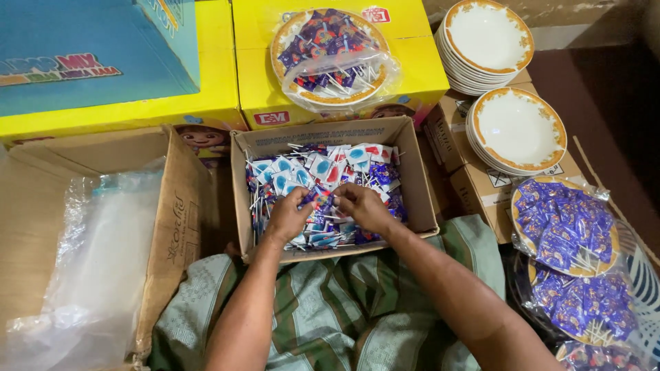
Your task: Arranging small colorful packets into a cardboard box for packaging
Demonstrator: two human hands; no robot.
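Gathering wrapped lollipops (323,182) from the open cardboard box (412,199) at centre, the left hand (287,216) and right hand (363,206) each pinch sticks with narrow fingers. Next move, by judgement: lift a counted bunch clear. Yellow cartons (412,75) stand far; bagged plates of lollipops (565,227) lie right, an empty bag (103,261) left.

heap of blue-and-purple wrapped lollipops (323,175) with white sticks, loose in an open cardboard box (412,172)
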